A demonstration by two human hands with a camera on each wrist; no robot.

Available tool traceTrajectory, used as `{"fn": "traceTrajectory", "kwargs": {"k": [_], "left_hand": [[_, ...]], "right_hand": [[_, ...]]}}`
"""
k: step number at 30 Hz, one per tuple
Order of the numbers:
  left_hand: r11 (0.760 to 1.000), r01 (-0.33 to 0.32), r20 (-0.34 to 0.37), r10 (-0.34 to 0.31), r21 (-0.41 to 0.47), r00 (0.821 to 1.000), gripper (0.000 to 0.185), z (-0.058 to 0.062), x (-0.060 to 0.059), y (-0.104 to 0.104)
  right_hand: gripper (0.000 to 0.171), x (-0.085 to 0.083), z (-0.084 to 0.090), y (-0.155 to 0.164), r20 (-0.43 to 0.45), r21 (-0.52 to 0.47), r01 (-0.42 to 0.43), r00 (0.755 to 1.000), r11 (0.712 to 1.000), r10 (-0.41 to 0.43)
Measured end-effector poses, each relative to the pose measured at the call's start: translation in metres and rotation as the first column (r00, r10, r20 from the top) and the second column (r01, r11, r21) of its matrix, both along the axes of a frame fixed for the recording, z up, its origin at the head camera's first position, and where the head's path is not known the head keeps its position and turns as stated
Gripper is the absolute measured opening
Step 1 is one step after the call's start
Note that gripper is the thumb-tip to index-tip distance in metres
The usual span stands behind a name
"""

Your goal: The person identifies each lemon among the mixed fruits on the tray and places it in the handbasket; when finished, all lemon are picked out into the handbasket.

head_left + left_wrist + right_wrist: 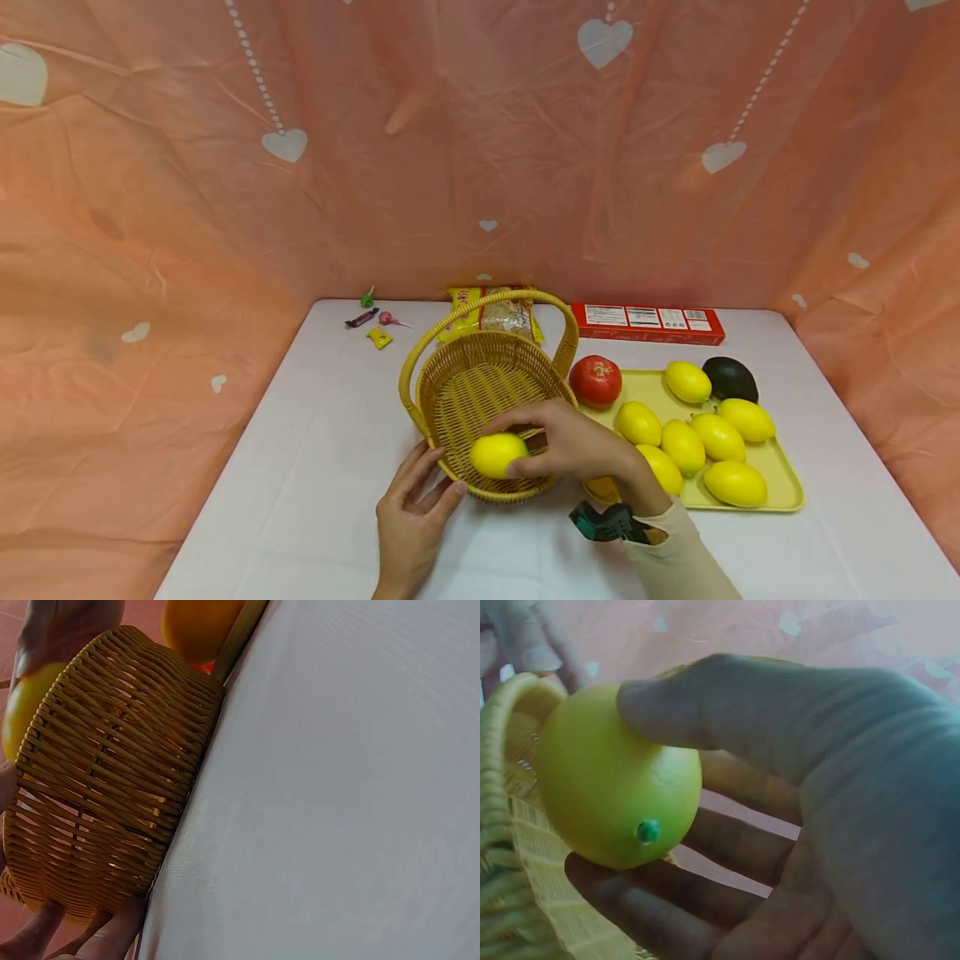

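A yellow lemon (497,456) is pinched between the thumb and fingers of my right hand (561,442), over the front part of a round wicker basket (480,387). In the right wrist view the lemon (615,780) shows its green stem end, with the basket's woven rim (495,765) beside it. My left hand (414,510) grips the basket at its front left, thumb at the rim and fingers against the outer wall (112,772). The basket's tall handle (442,321) arches over its far side. Woven bottom shows inside the basket.
Right of the basket, a yellow tray (780,492) bears several lemons (735,483), a dark avocado (731,380) and a red pomegranate (596,382) at its corner. Behind stand a red box (648,323) and a yellow snack bag (465,300). Small candies (379,337) lie back left.
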State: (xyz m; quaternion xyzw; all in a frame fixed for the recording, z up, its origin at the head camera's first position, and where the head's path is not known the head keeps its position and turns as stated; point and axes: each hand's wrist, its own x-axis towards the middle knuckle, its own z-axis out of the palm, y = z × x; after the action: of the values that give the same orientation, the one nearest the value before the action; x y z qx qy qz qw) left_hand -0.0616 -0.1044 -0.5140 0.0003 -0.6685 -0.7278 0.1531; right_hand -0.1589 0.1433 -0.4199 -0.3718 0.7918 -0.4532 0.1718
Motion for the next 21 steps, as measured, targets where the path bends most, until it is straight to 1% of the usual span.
{"fn": "traceTrajectory", "kwargs": {"k": [1, 4, 8, 13, 15, 17, 21], "left_hand": [[1.0, -0.002, -0.002, 0.002, -0.001, 1.0, 0.05, 0.0, 0.0, 0.0], [1.0, -0.005, -0.006, 0.005, 0.002, 1.0, 0.051, -0.001, 0.0, 0.0], [1.0, 0.003, -0.011, -0.003, 0.007, 1.0, 0.052, -0.001, 0.0, 0.0], [1.0, 0.008, -0.003, -0.008, 0.016, 1.0, 0.054, -0.002, -0.002, 0.0], [1.0, 0.006, 0.001, -0.006, 0.018, 1.0, 0.054, -0.002, -0.002, 0.0], [1.0, 0.003, 0.003, -0.003, 0.019, 1.0, 0.054, -0.002, -0.002, 0.0], [1.0, -0.004, 0.003, 0.004, 0.02, 1.0, 0.054, -0.002, -0.001, 0.0]], "right_hand": [[0.048, 0.0, -0.002, -0.002, 0.002, 0.008, -0.003, 1.0, 1.0, 0.003], [0.048, -0.001, -0.005, -0.007, 0.075, -0.018, -0.007, 0.997, 1.0, 0.008], [0.049, -0.001, -0.001, -0.005, 0.121, -0.028, 0.02, 0.992, 0.999, -0.016], [0.049, -0.005, 0.007, 0.008, 0.066, -0.025, 0.053, 0.997, 0.998, -0.051], [0.048, -0.006, 0.008, 0.017, 0.065, -0.057, 0.071, 0.996, 0.996, -0.067], [0.046, -0.005, 0.009, 0.028, 0.068, -0.092, 0.108, 0.992, 0.99, -0.102], [0.042, -0.002, 0.007, 0.054, 0.071, -0.189, 0.18, 0.983, 0.965, -0.17]]}}
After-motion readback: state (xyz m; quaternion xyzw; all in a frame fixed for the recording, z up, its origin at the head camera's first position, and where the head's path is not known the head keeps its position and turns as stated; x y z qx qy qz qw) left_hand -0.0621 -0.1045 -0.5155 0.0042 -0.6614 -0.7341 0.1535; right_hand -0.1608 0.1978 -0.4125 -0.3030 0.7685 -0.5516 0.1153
